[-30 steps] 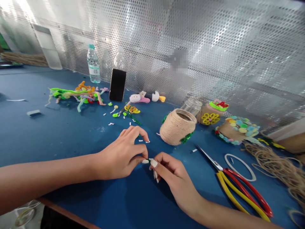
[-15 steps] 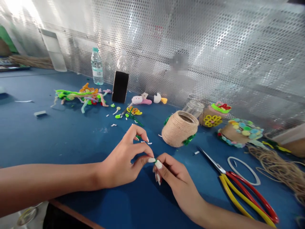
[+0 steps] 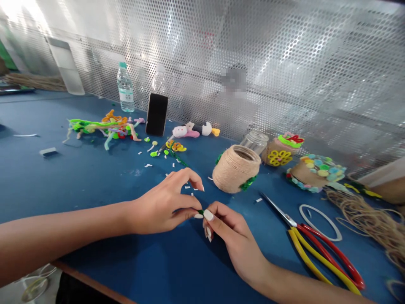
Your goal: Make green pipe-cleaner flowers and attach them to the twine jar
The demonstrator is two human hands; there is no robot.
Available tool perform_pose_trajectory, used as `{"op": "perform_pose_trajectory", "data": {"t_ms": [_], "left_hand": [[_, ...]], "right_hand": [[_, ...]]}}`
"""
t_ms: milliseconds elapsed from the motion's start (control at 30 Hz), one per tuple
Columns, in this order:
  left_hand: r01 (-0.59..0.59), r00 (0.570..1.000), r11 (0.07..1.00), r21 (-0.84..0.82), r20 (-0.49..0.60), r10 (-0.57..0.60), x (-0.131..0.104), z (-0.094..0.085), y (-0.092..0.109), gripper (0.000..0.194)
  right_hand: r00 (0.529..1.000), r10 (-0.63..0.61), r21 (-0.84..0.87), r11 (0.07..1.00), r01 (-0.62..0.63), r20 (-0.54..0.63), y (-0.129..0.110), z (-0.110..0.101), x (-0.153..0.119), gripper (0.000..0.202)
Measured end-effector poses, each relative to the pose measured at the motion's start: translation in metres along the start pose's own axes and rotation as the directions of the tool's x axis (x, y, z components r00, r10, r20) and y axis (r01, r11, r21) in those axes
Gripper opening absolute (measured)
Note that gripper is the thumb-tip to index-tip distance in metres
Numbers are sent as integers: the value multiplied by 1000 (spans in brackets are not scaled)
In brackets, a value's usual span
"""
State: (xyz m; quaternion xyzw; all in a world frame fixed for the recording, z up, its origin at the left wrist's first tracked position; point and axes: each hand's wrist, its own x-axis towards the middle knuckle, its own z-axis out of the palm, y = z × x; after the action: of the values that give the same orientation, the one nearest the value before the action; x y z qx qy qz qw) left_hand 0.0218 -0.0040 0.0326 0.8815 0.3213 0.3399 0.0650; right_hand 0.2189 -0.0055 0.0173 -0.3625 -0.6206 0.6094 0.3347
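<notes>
My left hand (image 3: 171,198) pinches one end of a short green fuzzy piece (image 3: 201,212), like pipe cleaner, between thumb and forefinger, its other fingers curled above. On the other end closes my right hand (image 3: 229,228), thumb and forefinger pressed together; most of the piece is hidden by the fingertips. Just beyond them stands a jar wrapped in twine (image 3: 236,169), with green fuzzy trim on both its sides. To the right of my right hand lie open-handled scissors (image 3: 292,221) with one red and one yellow handle.
Behind are a pile of coloured pipe cleaners (image 3: 104,126), a water bottle (image 3: 125,88), an upright phone (image 3: 157,115) and a clear glass jar (image 3: 254,142). Decorated jars (image 3: 311,173), a white ring (image 3: 321,222) and loose twine (image 3: 363,219) lie right. Paper scraps (image 3: 148,165) dot the blue table (image 3: 104,181).
My left hand has shifted slightly left, its fingertips a little farther from the right ones, showing more of the green piece. The whole view has moved slightly.
</notes>
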Motion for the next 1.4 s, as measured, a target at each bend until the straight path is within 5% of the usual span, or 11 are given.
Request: {"op": "perform_pose_trajectory", "data": {"t_ms": [333, 700, 1400], "left_hand": [[138, 982, 949, -283, -88, -169, 3, 1, 7, 12], [193, 981, 931, -311, 29, -194, 2, -2, 8, 13], [252, 955, 888, -386, 246, -164, 3, -6, 5, 16]], "right_hand": [[999, 10, -45, 999, -7, 49, -2, 0, 0, 33], [995, -81, -219, 972, 92, 55, -4, 3, -10, 31], [980, -99, -196, 972, 132, 170, -8, -1, -13, 30]]}}
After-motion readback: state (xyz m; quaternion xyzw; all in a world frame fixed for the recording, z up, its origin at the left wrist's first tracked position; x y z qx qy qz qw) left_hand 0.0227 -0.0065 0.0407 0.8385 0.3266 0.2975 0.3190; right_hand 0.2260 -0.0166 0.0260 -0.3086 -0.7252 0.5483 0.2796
